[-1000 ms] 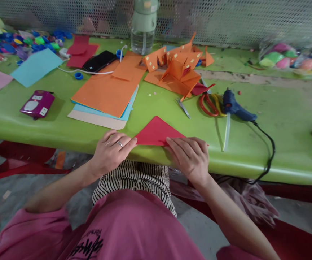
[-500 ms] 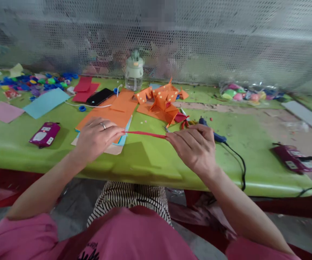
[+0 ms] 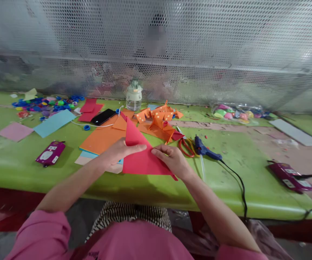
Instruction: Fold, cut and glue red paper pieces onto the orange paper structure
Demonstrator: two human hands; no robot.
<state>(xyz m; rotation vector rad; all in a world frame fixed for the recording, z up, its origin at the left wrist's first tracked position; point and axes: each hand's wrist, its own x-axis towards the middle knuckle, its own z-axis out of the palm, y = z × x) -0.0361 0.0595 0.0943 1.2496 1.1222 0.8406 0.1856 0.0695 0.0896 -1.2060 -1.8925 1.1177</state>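
A red sheet of paper [image 3: 142, 162], folded into a triangle, is held up just over the table's front edge. My left hand [image 3: 120, 151] grips its left side, thumb lying across the front and fingers hidden behind. At the slanted right edge, my right hand [image 3: 172, 159] pinches the paper between thumb and fingers. A narrow red strip shows along the lower right corner. Behind the paper lie orange sheets [image 3: 101, 139], and folded orange paper shapes [image 3: 161, 124], some with pale dots, sit beyond my right hand.
Scissors [image 3: 187, 147] and a blue glue gun [image 3: 206, 150] with a cord lie right of my hands. Farther back stand a water bottle [image 3: 134, 97] and a black phone [image 3: 103, 117]. Purple boxes [image 3: 50, 153] flank the work. A perforated metal screen [image 3: 104, 65] rises behind the table.
The red paper, seen edge-on as a thin strip between my hands before, now faces me as a broad triangle. My hands have come closer together. The view has tilted up.
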